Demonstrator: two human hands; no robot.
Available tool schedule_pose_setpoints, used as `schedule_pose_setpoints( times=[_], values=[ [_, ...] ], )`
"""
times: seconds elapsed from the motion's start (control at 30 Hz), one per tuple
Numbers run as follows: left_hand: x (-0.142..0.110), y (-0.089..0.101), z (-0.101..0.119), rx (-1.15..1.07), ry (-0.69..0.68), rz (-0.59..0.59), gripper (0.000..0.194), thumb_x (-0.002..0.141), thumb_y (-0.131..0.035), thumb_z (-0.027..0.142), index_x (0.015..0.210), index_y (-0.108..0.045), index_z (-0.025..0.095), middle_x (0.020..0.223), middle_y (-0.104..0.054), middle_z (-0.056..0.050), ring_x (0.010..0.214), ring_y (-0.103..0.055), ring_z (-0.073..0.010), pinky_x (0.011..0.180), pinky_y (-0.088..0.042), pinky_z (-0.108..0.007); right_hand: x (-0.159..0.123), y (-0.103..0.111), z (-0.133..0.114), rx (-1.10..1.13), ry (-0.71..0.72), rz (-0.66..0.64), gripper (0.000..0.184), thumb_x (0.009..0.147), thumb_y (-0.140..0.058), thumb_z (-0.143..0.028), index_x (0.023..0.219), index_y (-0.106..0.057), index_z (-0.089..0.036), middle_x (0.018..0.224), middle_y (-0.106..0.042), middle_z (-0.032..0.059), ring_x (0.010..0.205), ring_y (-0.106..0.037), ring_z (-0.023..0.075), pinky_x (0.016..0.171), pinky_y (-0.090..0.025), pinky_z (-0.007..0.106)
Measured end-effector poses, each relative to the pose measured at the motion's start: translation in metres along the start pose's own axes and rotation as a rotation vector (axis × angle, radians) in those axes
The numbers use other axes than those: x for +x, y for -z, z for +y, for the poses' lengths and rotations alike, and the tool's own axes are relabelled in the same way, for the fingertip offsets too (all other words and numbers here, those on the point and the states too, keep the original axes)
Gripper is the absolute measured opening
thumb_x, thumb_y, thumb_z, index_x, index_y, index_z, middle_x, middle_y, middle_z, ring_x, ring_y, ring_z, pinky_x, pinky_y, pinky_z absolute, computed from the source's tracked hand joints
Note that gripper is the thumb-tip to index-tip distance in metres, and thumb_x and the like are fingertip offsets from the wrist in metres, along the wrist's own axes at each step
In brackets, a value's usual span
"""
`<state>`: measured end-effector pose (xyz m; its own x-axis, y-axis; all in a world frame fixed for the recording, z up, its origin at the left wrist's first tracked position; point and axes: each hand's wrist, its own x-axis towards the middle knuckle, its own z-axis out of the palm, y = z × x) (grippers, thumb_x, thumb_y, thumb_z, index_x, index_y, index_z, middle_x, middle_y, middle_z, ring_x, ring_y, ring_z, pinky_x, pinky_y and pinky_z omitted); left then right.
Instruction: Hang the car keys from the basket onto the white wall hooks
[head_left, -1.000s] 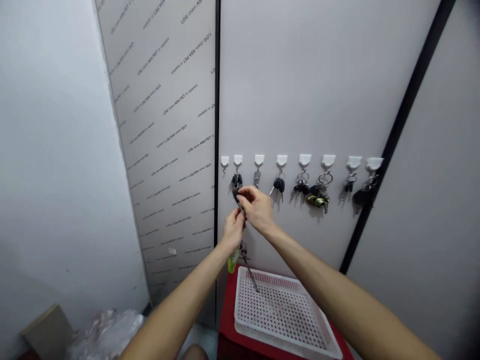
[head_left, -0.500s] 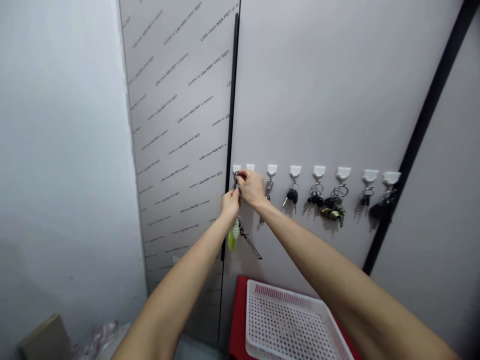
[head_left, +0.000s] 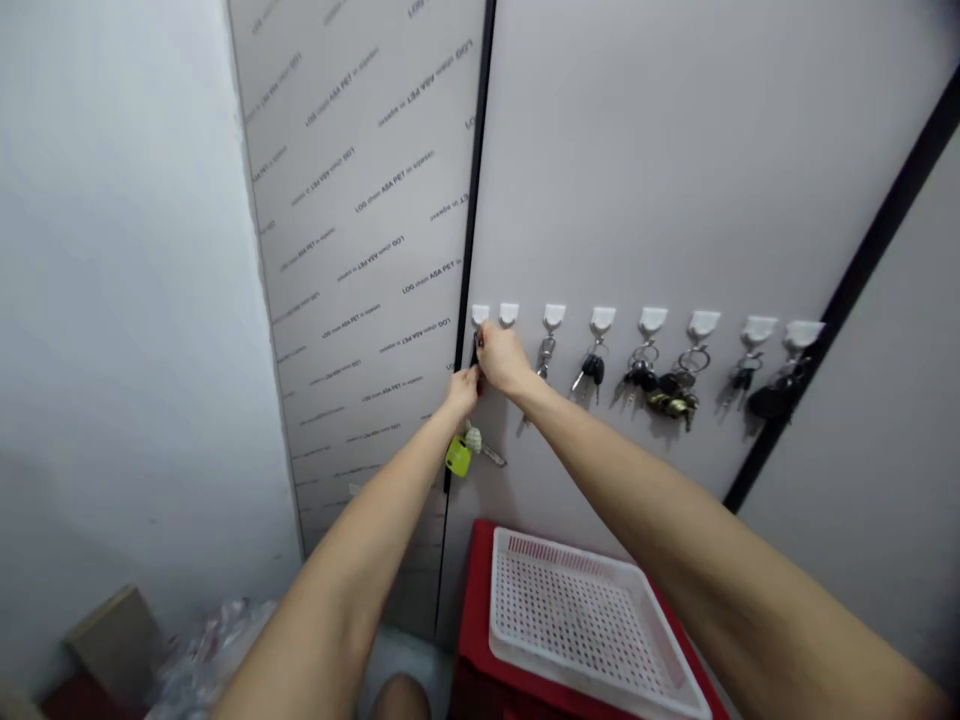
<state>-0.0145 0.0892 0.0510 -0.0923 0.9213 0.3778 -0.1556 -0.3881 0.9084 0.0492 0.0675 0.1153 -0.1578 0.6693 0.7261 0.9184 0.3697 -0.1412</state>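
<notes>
Both hands are raised to the grey panel, close together below the leftmost white hook. My right hand pinches the upper end of a dark strap or ring just under that hook; whether it is on the hook is hidden by my fingers. Lower and slightly left, my left hand has its fingers closed on the same bunch of keys. From beneath it dangle a yellow-green tag, a pale ribbed charm and a silver key. A second white hook sits above my right hand.
Further right, a row of white hooks holds keys, including a black-headed bunch and a brass-coloured bunch. Below, a white perforated basket rests on a red surface. A black strip runs down beside the printed panel.
The hooks and hands sit slightly differently in view as the camera shifts. The hanging tag has turned its flat side towards me and the key has swung. Both hands stay at the leftmost hook.
</notes>
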Motion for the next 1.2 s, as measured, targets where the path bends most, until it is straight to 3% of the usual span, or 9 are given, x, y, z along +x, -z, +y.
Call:
schedule_pose_setpoints(
  times=[0.13,0.23,0.37,0.5,0.73,0.83,0.93,1.03,1.2],
  values=[
    [-0.001,0.006,-0.002,0.125,0.009,0.022,0.032,0.069,-0.039,0.020,0.039,-0.040,0.013,0.037,-0.036,0.004,0.043,-0.036,-0.0057,0.046,-0.027,-0.017,-0.009,-0.005,0.001,0.070,0.058,-0.011,0.017,0.063,-0.039,-0.007,0.073,-0.051,-0.012,0.067,-0.054,0.0059,0.072,-0.052,0.0186,0.066,-0.038,0.033],
    [-0.004,0.010,-0.003,0.356,-0.104,0.041,0.020,0.068,-0.040,0.018,0.051,-0.049,0.011,0.047,-0.045,0.002,0.055,-0.044,-0.0091,0.056,-0.033,-0.020,-0.029,-0.006,0.009,0.128,0.130,-0.019,0.015,0.064,-0.041,-0.012,0.074,-0.052,-0.013,0.069,-0.053,0.0036,0.074,-0.051,0.0178,0.068,-0.037,0.033],
    [-0.019,0.021,-0.012,0.540,-0.203,0.080,0.023,0.066,-0.039,0.014,0.086,-0.051,0.010,0.076,-0.055,-0.005,0.073,-0.049,-0.0126,0.070,-0.036,-0.025,-0.087,-0.006,0.035,0.194,0.139,-0.192,0.014,0.064,-0.043,-0.017,0.073,-0.053,-0.014,0.067,-0.054,0.0022,0.069,-0.051,0.0143,0.065,-0.037,0.029],
    [-0.050,0.040,-0.030,0.538,-0.232,0.173,0.032,0.065,-0.039,0.013,0.096,-0.045,0.010,0.094,-0.050,-0.009,0.085,-0.047,-0.0133,0.077,-0.035,-0.026,-0.158,-0.008,0.077,0.233,0.008,-0.384,0.014,0.066,-0.042,-0.020,0.069,-0.055,-0.018,0.057,-0.054,0.0013,0.056,-0.050,0.0129,0.056,-0.037,0.026],
    [-0.105,0.038,-0.064,0.593,-0.105,0.128,0.023,0.062,-0.042,0.018,0.083,-0.048,0.014,0.072,-0.049,-0.001,0.068,-0.048,-0.0112,0.060,-0.038,-0.022,-0.224,-0.030,0.145,0.324,-0.039,-0.303,0.013,0.065,-0.044,-0.026,0.061,-0.056,-0.029,0.047,-0.050,-0.0039,0.048,-0.048,0.0096,0.054,-0.038,0.023],
    [-0.120,0.016,-0.072,0.570,0.034,-0.130,0.020,0.060,-0.042,0.012,0.079,-0.048,0.013,0.049,-0.038,0.006,0.046,-0.038,-0.0064,0.047,-0.032,-0.018,-0.227,-0.033,0.145,0.419,0.039,-0.407,0.010,0.062,-0.048,-0.023,0.062,-0.056,-0.029,0.041,-0.045,-0.0051,0.041,-0.043,0.0067,0.047,-0.036,0.020],
    [-0.124,-0.010,-0.060,0.425,0.058,-0.345,0.042,0.056,-0.043,0.006,0.098,-0.040,0.013,0.045,-0.035,0.009,0.042,-0.033,-0.0041,0.045,-0.028,-0.016,-0.209,-0.012,0.124,0.558,-0.006,-0.563,0.029,0.060,-0.048,-0.015,0.085,-0.053,-0.028,0.042,-0.043,-0.0059,0.036,-0.037,0.0053,0.038,-0.031,0.018],
    [-0.119,-0.033,-0.020,0.196,-0.072,-0.352,0.065,0.059,-0.045,0.008,0.117,-0.016,0.016,0.048,-0.036,0.010,0.044,-0.034,-0.0032,0.048,-0.029,-0.015,-0.174,0.032,0.092,0.730,-0.101,-0.343,0.057,0.064,-0.040,-0.010,0.117,-0.024,-0.023,0.048,-0.040,-0.0062,0.041,-0.036,0.0065,0.040,-0.031,0.019],
    [-0.113,-0.058,0.055,-0.107,-0.305,-0.340,0.075,0.062,-0.049,0.012,0.120,-0.002,0.025,0.050,-0.037,0.010,0.045,-0.034,-0.0027,0.049,-0.030,-0.016,-0.130,0.095,0.063,0.987,-0.010,0.102,0.072,0.066,-0.042,-0.013,0.121,0.001,-0.026,0.048,-0.034,-0.0082,0.042,-0.033,0.0068,0.042,-0.032,0.020]
  ],
)
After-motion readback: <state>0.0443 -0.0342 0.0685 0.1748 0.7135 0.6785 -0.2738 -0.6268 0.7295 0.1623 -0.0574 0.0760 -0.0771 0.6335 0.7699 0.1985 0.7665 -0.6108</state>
